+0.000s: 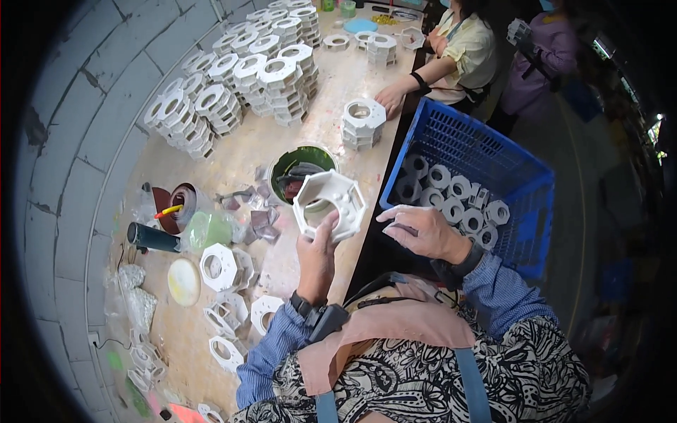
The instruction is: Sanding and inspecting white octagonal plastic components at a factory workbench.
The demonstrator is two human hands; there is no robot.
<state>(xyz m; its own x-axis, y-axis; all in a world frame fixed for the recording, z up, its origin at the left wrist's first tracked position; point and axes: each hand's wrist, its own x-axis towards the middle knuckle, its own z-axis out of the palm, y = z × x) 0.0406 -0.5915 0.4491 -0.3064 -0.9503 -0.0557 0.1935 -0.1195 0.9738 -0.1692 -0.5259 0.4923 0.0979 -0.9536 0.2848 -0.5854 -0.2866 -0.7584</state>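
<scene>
Raised over the table, a white octagonal ring-shaped part (345, 194) with a round opening is gripped by my left hand (317, 262), its thumb at the lower rim. My right hand (428, 236) is to the right of it, apart from the part, with fingers pinched on a small dark folded piece of sandpaper (403, 229). Behind the white part stands a round tub (281, 166), green inside, holding dark scraps. Similar brownish scraps (264, 224) lie left of the tub. Several more white octagonal parts (218, 266) lie on the table left of my forearm.
Tall stacks of white parts (282, 70) fill the table's far left. A blue crate (486, 130) with white rings stands at the right. A co-worker's hand (390, 99) rests by a short stack (363, 127). A sandpaper roll (185, 199) and dark cylinder (154, 237) lie left.
</scene>
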